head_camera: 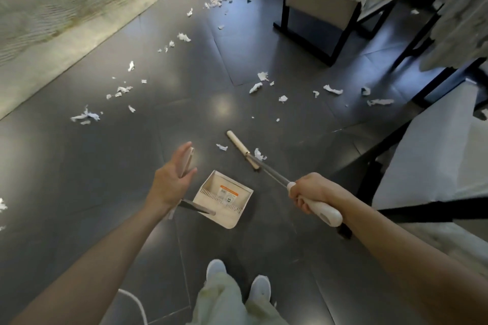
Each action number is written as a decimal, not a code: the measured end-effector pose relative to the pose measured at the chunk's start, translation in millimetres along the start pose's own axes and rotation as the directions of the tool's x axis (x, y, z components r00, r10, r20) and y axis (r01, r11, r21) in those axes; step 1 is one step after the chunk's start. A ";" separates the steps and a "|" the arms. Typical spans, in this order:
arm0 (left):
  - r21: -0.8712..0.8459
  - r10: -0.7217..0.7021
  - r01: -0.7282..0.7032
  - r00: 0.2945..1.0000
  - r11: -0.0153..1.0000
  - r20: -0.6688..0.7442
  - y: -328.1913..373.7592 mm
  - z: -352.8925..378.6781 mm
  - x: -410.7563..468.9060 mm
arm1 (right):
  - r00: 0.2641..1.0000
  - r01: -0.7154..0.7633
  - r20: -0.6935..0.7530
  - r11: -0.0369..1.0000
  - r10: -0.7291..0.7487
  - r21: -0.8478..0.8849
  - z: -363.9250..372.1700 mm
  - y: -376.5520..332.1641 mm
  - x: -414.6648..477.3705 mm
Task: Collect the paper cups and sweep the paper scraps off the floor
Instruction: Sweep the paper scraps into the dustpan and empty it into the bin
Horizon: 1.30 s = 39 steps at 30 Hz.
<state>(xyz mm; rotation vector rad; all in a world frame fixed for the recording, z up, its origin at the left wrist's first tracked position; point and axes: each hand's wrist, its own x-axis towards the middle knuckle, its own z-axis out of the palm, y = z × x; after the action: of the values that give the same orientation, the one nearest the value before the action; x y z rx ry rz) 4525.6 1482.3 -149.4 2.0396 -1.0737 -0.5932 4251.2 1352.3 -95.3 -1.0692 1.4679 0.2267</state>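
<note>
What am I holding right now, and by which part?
The right hand grips the broom by its white handle end. The left hand lies open against the dustpan handle, gripping nothing.

Premises: domestic interior, a living or dining area. Evidence follows.

The dark, glossy tiled floor (79,192) is partly covered at upper left by a pale patterned rug (52,21). A light upholstered chair (324,0) on a black frame stands at the top. A second chair (435,161) of like build is at the right edge. A pale cloth (459,21) hangs from furniture at upper right.

Household cleaning tools are present: a long-handled broom (243,148) and a cream dustpan (224,200). Torn paper scraps (214,0) lie scattered across the tiles.
</note>
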 end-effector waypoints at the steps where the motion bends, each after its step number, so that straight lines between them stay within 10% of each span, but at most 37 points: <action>1: 0.004 -0.010 0.010 1.000 1.000 0.003 -0.6 -2.9 9.4 | 0.999 0.011 -0.033 1.000 -0.012 -0.015 -4.0 -7.4 8.8; 10: 0.091 -0.047 0.045 0.999 0.995 0.013 -19.3 -13.5 107.8 | 0.968 -0.231 -0.120 0.971 0.222 -0.063 -8.2 -53.6 98.6; 26: 0.196 0.078 -0.079 0.997 0.978 0.012 -52.1 -53.3 206.2 | 0.994 -0.005 0.081 0.801 0.067 -0.599 84.7 -178.7 117.6; 39: 0.015 -0.104 0.103 0.977 0.995 0.185 -29.0 -52.6 218.7 | 0.953 -0.101 0.255 0.966 0.162 -0.236 42.3 -204.0 91.5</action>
<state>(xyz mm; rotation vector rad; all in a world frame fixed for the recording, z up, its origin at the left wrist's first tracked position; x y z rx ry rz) 4694.3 1330.6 -152.1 2.0861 -1.0807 -0.8490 4440.5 1225.9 -94.8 -1.0682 1.2845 0.6222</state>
